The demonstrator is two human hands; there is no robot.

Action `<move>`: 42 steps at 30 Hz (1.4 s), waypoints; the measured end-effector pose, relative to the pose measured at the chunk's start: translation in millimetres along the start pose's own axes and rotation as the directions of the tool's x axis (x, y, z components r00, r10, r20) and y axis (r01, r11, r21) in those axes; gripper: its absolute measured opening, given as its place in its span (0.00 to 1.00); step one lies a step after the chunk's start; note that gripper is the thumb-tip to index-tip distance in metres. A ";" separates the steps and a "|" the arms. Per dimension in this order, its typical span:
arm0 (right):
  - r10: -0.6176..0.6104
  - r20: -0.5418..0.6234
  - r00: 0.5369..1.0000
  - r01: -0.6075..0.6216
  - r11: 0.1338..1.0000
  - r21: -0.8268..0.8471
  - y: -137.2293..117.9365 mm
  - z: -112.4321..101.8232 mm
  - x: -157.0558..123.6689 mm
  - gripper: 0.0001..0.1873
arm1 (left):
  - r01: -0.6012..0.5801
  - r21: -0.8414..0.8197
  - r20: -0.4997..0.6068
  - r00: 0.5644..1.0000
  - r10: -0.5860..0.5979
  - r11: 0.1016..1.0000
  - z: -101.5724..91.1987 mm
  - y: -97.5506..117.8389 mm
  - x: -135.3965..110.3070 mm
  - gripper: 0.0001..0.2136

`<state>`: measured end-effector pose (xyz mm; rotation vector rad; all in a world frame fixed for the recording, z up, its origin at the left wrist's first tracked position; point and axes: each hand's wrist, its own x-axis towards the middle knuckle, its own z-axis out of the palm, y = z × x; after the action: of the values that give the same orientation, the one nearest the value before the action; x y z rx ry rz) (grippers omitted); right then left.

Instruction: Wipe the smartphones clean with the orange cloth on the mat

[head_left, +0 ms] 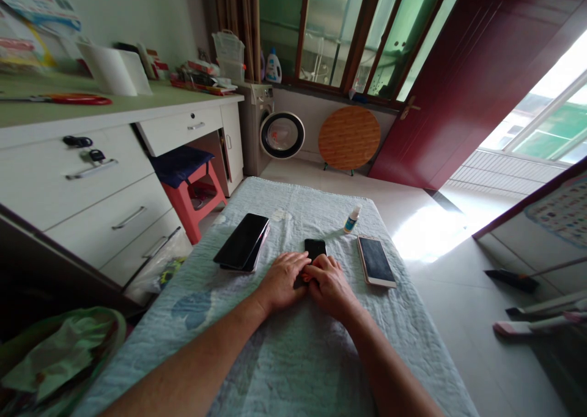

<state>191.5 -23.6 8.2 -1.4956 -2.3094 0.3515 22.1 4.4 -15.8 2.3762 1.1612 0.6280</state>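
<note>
A small black smartphone (315, 246) lies on the cloth-covered table, its far end showing beyond my hands. My left hand (285, 277) grips its left side, fingers reaching over the near part. Pressed down on the same phone, my right hand (329, 282) has its fingers bent and bunched together. A bit of orange shows under those fingers; what it is I cannot make out. To the left lies a stack of dark phones or tablets (244, 241). On the right are a white-framed smartphone (376, 261) and a small spray bottle (351, 220) standing upright.
The table bears a pale blue quilted cloth (316, 356). Along the left stand a white desk (110, 184) and a red stool (195, 191). Behind are a washing machine (252, 132) with its round door open, a folded round table (349, 137) and a red door (440, 81).
</note>
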 end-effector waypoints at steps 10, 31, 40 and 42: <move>0.077 -0.033 0.996 -0.081 0.991 -0.104 -0.2 4.7 2.9 0.12 | 0.020 -0.016 -0.004 1.000 -0.020 1.000 -0.9 0.8 0.5 0.30; 0.003 -0.005 1.000 -0.004 1.000 -0.030 -6.4 -2.0 -1.1 0.05 | 0.059 -0.017 -0.006 0.998 -0.059 0.998 -1.0 3.6 1.2 0.36; 0.043 -0.036 0.998 -0.045 0.998 -0.054 -1.9 -1.4 1.8 0.10 | 0.069 0.076 -0.067 0.996 -0.064 0.995 8.2 9.5 4.9 0.40; 0.064 -0.047 0.997 -0.067 0.995 -0.076 -0.1 0.7 4.2 0.11 | 0.074 0.081 -0.081 0.994 -0.067 0.994 10.4 11.1 5.4 0.41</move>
<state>189.5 -19.8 8.3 -1.6026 -2.2676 0.2462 37.8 0.7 -17.0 2.3874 1.3233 0.6659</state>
